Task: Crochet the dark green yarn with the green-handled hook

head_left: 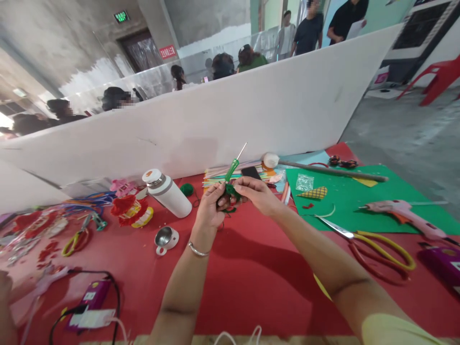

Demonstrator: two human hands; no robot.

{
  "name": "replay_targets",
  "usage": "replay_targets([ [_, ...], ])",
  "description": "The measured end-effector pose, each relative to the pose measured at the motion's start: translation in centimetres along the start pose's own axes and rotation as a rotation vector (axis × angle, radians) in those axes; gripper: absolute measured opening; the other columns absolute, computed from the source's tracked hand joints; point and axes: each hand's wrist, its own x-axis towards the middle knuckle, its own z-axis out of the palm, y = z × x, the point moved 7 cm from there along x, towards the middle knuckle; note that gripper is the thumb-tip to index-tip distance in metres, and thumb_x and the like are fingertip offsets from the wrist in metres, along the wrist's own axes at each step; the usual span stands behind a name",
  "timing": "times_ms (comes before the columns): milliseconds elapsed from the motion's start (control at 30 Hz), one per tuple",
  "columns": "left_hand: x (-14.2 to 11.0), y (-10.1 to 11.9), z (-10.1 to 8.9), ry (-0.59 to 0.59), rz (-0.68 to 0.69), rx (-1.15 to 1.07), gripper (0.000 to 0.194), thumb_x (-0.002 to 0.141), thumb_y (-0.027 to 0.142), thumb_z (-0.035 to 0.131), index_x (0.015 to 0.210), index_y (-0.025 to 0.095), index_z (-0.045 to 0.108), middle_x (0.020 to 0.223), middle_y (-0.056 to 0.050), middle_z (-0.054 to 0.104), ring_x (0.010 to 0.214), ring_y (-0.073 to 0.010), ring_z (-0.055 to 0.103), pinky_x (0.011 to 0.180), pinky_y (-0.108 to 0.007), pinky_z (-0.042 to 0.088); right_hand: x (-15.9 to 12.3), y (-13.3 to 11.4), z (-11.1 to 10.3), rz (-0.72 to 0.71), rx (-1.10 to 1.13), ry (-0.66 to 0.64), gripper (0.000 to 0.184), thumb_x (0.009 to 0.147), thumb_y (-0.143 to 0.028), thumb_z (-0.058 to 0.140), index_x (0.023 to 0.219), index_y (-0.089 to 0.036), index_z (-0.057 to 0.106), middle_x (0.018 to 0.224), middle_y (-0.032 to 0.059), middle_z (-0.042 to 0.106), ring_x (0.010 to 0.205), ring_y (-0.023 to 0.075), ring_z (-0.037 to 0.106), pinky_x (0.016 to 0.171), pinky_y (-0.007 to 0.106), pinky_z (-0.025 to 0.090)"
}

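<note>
In front of me, over the red table, my left hand (212, 203) is closed with its fingertips around a small piece of dark green yarn work (232, 190). A crochet hook (233, 168) with a green handle rises from between the fingers, its thin metal shaft pointing up and away; its lower end seems to be held by my left fingers. My right hand (257, 192) pinches the green yarn from the other side. Fingers partly hide the piece. Loose dark yarn hangs below, and a ball of green yarn (187, 189) lies beyond my left hand.
A white thermos (172, 195) and its metal cup (166, 239) stand at left, near red-and-yellow crafts (131, 211). At right, scissors (373, 249) and a pink glue gun (402, 215) lie by a green sheet (373, 191). A white partition (251, 115) rises behind; people are beyond it.
</note>
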Motion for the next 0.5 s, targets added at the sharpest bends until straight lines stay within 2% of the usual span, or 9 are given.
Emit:
replay_targets([
  [233, 0.03, -0.21, 0.34, -0.055, -0.029, -0.003, 0.046, 0.072, 0.042, 0.094, 0.077, 0.018, 0.055, 0.046, 0.009, 0.041, 0.044, -0.0090, 0.051, 0.044, -0.017, 0.030, 0.08, 0.31, -0.11, 0.022, 0.009, -0.039, 0.033, 0.083, -0.049, 0.082, 0.085, -0.018, 0.071, 0.072, 0.0007, 0.072, 0.069, 0.0140, 0.071, 0.065, 0.025, 0.062],
  [367, 0.14, -0.25, 0.32, -0.071, -0.012, -0.018, 0.045, 0.071, 0.039, 0.095, 0.076, 0.018, 0.055, 0.046, 0.009, 0.041, 0.040, -0.0054, 0.042, 0.042, -0.016, 0.022, 0.14, 0.44, -0.30, 0.012, -0.022, -0.029, 0.033, 0.084, -0.048, 0.083, 0.084, -0.016, 0.073, 0.070, 0.0019, 0.073, 0.066, 0.0125, 0.071, 0.061, 0.022, 0.059],
  [500, 0.11, -0.57, 0.56, -0.103, -0.033, -0.018, 0.042, 0.075, 0.039, 0.091, 0.077, 0.016, 0.056, 0.053, 0.005, 0.054, 0.040, -0.0022, 0.033, 0.041, -0.014, 0.020, 0.06, 0.62, -0.24, 0.034, 0.070, -0.041, 0.033, 0.083, -0.048, 0.084, 0.084, -0.017, 0.072, 0.070, 0.0001, 0.072, 0.064, 0.0114, 0.069, 0.060, 0.022, 0.060],
])
